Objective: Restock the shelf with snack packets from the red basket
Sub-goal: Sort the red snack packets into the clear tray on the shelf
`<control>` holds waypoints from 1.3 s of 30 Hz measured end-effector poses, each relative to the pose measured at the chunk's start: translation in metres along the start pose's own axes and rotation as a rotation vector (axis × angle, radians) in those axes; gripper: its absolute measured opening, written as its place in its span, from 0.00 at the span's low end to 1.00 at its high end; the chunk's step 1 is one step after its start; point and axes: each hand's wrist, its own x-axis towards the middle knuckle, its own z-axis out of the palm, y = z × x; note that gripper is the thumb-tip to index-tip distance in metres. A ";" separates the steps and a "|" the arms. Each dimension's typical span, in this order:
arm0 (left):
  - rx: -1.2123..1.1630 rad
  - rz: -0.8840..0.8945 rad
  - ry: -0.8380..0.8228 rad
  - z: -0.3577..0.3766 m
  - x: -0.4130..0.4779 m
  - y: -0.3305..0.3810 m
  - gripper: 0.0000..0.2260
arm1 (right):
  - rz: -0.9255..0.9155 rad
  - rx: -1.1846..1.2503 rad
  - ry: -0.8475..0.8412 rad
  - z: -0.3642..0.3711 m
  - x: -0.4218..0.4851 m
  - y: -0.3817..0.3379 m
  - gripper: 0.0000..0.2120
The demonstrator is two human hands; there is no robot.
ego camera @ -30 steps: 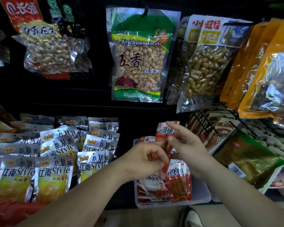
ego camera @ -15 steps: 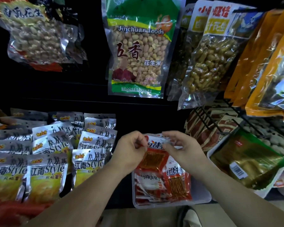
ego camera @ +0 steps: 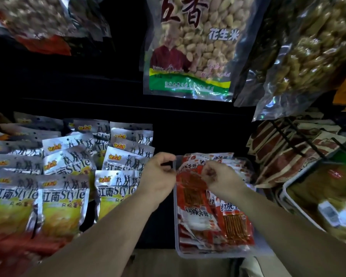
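Silver packets (ego camera: 64,196) lie left of the fingers, and a clear tray (ego camera: 218,254) sits beneath them. Over it, the right hand (ego camera: 222,180) pinches the top of the red snack packet (ego camera: 190,188). The left hand (ego camera: 158,176) curls at the packet's corner, grip unclear.

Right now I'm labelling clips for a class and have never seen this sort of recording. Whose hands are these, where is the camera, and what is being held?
No machine here: a person wears a wide-angle camera on the head, looking forward and down, so the arms enter from below. The left hand and right hand both pinch the top edge of a red snack packet over a clear tray of similar packets. Silver and yellow packets lie to the left; a bag of peanuts hangs above.
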 end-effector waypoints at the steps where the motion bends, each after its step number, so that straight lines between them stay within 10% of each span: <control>1: 0.008 -0.014 -0.012 0.002 0.001 -0.001 0.19 | 0.034 0.021 -0.078 0.007 0.000 0.005 0.16; 6: 0.005 -0.076 -0.050 0.012 -0.003 -0.004 0.17 | 0.173 0.024 -0.471 0.022 0.008 0.023 0.13; 13: -0.011 -0.085 0.031 0.008 -0.007 0.000 0.16 | 0.052 0.035 0.024 0.030 0.058 0.024 0.22; 26: 0.005 -0.173 0.086 -0.007 -0.007 -0.006 0.20 | -0.014 -0.546 0.138 0.062 0.085 0.017 0.23; 30: -0.007 -0.141 0.028 -0.002 -0.008 0.000 0.18 | -0.044 -0.451 0.164 0.066 0.081 0.014 0.05; 39: 0.013 -0.189 0.042 -0.006 -0.007 0.003 0.15 | -0.106 -0.015 0.224 0.030 0.080 0.021 0.03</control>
